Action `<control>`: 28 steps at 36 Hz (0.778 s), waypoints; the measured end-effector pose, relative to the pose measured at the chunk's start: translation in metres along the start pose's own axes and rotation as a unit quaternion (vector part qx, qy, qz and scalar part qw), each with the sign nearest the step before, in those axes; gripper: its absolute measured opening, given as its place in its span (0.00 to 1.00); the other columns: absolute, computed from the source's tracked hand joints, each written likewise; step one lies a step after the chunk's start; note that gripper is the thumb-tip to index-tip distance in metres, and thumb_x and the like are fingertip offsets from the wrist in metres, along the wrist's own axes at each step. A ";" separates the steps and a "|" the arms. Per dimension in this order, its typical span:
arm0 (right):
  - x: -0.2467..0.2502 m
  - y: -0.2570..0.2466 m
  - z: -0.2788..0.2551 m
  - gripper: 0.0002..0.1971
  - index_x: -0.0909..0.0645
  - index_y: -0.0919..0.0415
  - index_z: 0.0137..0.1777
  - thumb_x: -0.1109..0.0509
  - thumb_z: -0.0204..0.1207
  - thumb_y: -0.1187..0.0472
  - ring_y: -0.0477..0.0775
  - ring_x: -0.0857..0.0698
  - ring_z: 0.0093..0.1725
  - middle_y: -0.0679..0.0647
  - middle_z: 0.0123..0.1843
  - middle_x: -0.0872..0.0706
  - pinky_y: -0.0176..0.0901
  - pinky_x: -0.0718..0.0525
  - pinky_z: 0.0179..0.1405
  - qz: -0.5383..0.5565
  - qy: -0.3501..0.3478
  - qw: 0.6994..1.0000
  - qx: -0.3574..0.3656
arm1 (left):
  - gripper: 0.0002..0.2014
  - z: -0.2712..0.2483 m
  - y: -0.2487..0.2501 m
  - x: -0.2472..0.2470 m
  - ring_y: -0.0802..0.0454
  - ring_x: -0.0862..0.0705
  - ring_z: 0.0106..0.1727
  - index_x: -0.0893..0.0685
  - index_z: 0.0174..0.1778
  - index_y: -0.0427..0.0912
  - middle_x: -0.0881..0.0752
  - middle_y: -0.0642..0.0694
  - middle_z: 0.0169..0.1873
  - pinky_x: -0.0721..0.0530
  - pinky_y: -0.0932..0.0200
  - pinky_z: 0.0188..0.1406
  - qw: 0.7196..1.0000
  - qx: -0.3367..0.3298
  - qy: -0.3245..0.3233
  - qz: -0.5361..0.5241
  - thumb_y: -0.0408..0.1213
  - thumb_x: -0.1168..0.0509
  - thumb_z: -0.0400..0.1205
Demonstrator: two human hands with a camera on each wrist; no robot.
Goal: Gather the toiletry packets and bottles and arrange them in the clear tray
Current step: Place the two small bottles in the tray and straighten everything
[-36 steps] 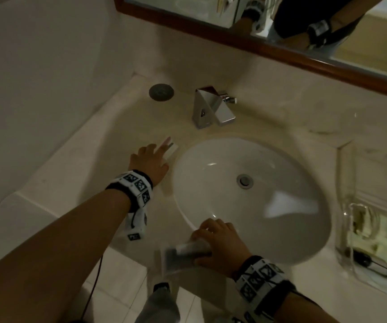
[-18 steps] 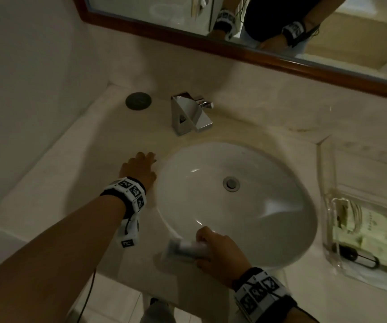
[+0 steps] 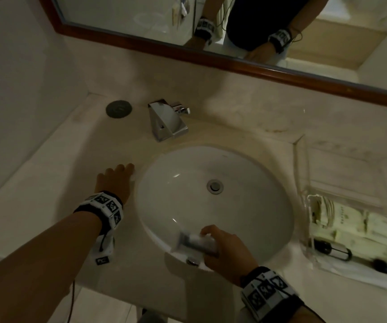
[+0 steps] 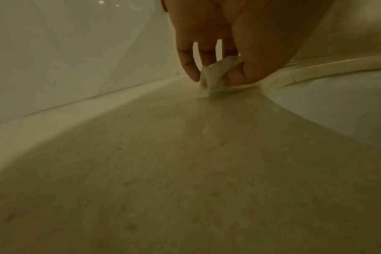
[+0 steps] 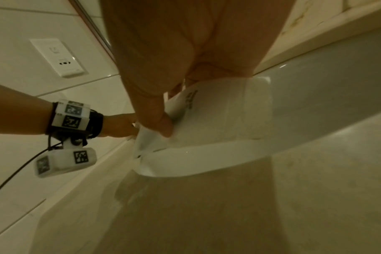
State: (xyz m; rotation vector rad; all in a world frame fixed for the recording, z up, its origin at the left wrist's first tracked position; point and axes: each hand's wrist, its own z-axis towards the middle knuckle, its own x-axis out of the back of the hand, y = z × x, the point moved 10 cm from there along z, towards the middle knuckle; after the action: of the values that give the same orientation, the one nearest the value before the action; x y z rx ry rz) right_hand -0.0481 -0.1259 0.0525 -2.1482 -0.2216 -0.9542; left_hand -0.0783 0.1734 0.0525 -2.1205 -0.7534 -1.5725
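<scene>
L hand pinched a small crumpled white packet btwn thumb and fingers, packet touching the countertop just beside the sink rim. R hand gripped a white toiletry pack w/ dark print, thumb curled over it, above the sink's near edge. Clear tray sat well apart at the R, w/ packets and dark-capped bottles inside.
</scene>
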 end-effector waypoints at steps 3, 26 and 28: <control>0.013 0.010 -0.007 0.21 0.29 0.43 0.59 0.29 0.67 0.56 0.52 0.16 0.50 0.49 0.54 0.14 0.45 0.16 0.51 0.009 0.017 1.000 -0.007 | 0.23 -0.008 0.018 0.007 0.38 0.28 0.69 0.41 0.78 0.50 0.27 0.42 0.72 0.32 0.46 0.70 1.000 -0.008 -0.011 -0.014 0.38 0.49 0.85; 0.174 0.210 -0.147 0.24 0.29 0.45 0.59 0.28 0.64 0.57 0.53 0.17 0.48 0.49 0.50 0.17 0.48 0.19 0.46 0.013 0.186 0.973 -0.139 | 0.32 -0.136 0.381 0.070 0.38 0.20 0.52 0.19 0.59 0.36 0.14 0.37 0.49 0.18 0.47 0.48 0.895 -0.397 0.075 -0.190 0.48 0.60 0.72; 0.182 0.224 -0.153 0.24 0.29 0.45 0.59 0.27 0.64 0.56 0.52 0.18 0.46 0.48 0.49 0.18 0.45 0.21 0.43 0.009 0.188 0.971 -0.145 | 0.29 -0.144 0.402 0.068 0.38 0.19 0.48 0.18 0.56 0.37 0.13 0.38 0.45 0.18 0.46 0.45 0.889 -0.412 0.079 -0.182 0.47 0.58 0.73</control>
State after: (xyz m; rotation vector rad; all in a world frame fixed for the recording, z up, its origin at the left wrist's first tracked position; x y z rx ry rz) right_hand 0.0900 -0.4149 0.1160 -2.1674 0.1340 -1.4316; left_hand 0.0820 -0.2132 0.1612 -2.4279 -0.4759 -2.5895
